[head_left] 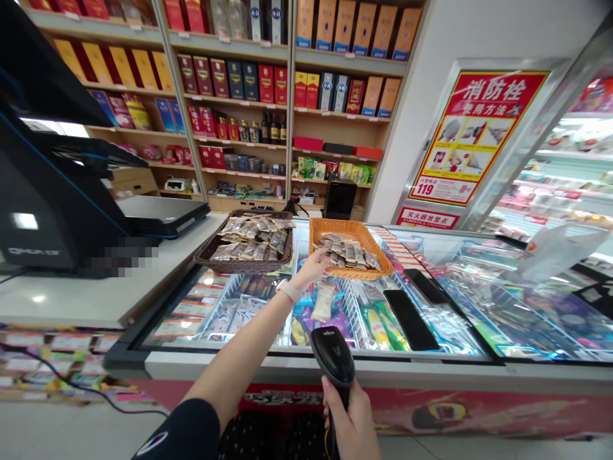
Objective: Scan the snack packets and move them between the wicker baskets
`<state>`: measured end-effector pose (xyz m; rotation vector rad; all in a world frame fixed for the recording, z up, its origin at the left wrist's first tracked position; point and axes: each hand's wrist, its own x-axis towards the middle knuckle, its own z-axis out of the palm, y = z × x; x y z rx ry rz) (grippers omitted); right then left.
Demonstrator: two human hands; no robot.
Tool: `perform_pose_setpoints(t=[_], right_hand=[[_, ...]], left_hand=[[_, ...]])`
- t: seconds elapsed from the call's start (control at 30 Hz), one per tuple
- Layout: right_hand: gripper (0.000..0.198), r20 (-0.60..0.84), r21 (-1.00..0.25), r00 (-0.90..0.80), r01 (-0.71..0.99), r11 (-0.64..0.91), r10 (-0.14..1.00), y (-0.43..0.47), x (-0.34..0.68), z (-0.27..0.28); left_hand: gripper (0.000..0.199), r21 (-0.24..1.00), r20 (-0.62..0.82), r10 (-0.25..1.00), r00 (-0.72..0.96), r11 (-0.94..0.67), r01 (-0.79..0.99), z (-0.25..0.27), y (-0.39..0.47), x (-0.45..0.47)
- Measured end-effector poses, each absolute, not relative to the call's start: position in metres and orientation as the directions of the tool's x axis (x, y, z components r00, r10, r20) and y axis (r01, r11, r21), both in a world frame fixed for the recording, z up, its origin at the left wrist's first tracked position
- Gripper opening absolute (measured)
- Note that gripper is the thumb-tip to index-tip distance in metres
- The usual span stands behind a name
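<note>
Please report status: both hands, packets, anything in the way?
Left hand at packets in orange basket; grip unclear. Right hand holding black scanner. Two phones right of basket, not blocking.

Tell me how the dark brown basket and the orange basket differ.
Fill: the dark brown basket looks fuller, while the orange basket shows more bare wall at its back.
Hands: the left hand is at the orange basket; no hand is at the dark brown basket.
Place: the dark brown basket is left in view, the orange basket right.
Both look woven and hold small packets.
</note>
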<state>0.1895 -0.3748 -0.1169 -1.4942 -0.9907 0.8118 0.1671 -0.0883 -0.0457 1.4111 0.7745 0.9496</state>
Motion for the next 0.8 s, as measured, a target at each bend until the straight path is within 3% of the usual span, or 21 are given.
perform_pose_setpoints(t=[0.1, 0.2, 0.3, 0.4, 0.57, 0.8], right_hand=[[0.060, 0.033, -0.987, 0.389, 0.159, -0.032, 0.921, -0.371, 0.186, -0.112], [0.060, 0.062, -0.988, 0.362, 0.156, 0.005, 0.930, -0.368, 0.180, -0.104], [0.060, 0.084, -0.987, 0.327, 0.154, 0.035, 0.941, -0.367, 0.174, -0.100], [0.058, 0.100, -0.985, 0.307, 0.164, 0.051, 0.946, -0.368, 0.171, -0.098], [0.054, 0.153, -0.975, 0.268, 0.199, 0.100, 0.951, -0.369, 0.165, -0.092], [0.046, 0.183, -0.962, 0.216, 0.241, 0.130, 0.959, -0.371, 0.161, -0.081]], left_hand=[[0.037, 0.950, 0.213, 0.930, 0.299, -0.269, 0.162, -0.042, -0.085, 0.115], [0.029, 0.840, 0.326, 0.937, 0.124, -0.347, 0.416, -0.028, -0.073, 0.058], [0.027, 0.670, 0.382, 0.924, 0.023, -0.295, 0.681, -0.012, -0.056, 0.012], [0.029, 0.502, 0.284, 0.959, -0.006, -0.143, 0.853, -0.004, -0.039, -0.013], [0.048, 0.370, 0.130, 0.991, -0.020, -0.029, 0.929, -0.008, -0.018, -0.016], [0.035, 0.412, 0.040, 0.999, -0.022, 0.003, 0.911, -0.014, -0.010, -0.001]])
